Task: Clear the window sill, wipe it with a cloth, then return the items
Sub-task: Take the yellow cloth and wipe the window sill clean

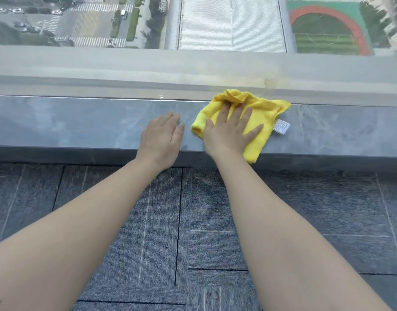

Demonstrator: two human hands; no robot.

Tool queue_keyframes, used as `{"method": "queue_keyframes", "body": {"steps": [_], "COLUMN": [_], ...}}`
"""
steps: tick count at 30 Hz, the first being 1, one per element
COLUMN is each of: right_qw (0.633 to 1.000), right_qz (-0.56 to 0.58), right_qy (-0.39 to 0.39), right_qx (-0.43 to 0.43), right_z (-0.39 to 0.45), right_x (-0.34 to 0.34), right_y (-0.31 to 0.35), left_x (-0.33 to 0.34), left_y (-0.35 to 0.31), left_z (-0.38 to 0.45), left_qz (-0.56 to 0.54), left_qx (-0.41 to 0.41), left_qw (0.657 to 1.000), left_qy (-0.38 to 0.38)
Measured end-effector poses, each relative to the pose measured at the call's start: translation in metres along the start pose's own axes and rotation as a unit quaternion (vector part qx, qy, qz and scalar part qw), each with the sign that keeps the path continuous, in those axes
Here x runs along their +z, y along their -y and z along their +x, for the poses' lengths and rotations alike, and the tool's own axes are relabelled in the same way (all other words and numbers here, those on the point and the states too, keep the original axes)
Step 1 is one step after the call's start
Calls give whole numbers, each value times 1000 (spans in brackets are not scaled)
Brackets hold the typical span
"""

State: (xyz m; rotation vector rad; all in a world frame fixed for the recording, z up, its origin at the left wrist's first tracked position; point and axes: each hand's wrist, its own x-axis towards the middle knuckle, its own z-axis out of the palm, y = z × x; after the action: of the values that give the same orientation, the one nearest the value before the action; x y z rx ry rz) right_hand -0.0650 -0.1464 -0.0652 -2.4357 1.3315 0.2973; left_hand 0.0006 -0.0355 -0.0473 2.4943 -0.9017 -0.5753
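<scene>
The right hand (232,131) lies flat, palm down, fingers spread wide, pressing on a bright yellow microfiber cloth (263,113). It grips nothing; the open palm simply pins the cloth against the surface. The left hand (161,138) rests just beside it, also palm down, fingers straight and close together, touching the bare stone and holding nothing. The two hands are near each other but do not touch.

The cloth is crumpled rather than folded. It bunches into a soft ridge beyond the right fingertips, up against the base of the window, and spreads out to the right of the hand. One corner droops over the near edge of the ledge, just right of the right wrist. A small white care label (281,127) with tiny print, too small to read, sticks out from the cloth's right edge.

Both hands rest on a grey marble window sill (69,124) with pale veining, polished enough to show faint reflections. It runs left and right past both hands.

Beyond the fingertips is the window glass (215,70), its lower band hazy. Through it, far below, are streets with zebra crossings and cars, a pale ribbed roof, and a sports field ringed by a red running track.

Below the forearms, nearer the body, is grey-blue carpet tile flooring (204,232).
</scene>
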Motion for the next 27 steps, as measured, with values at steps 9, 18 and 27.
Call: {"method": "queue_keyframes", "body": {"steps": [9, 18, 27], "right_qw": [989, 984, 998], "right_qz": [-76, 42, -18], "right_qy": [38, 5, 45], "right_qx": [-125, 174, -29], "right_z": [-11, 4, -27], "right_x": [-18, -16, -14], "right_y": [-75, -29, -55], "left_x": [2, 6, 12], "left_y": [-20, -10, -17], "left_z": [-1, 16, 11], "left_qz": [62, 183, 167], "left_qx": [37, 137, 110], "left_qw": [995, 964, 971], "left_qy": [73, 137, 128]}}
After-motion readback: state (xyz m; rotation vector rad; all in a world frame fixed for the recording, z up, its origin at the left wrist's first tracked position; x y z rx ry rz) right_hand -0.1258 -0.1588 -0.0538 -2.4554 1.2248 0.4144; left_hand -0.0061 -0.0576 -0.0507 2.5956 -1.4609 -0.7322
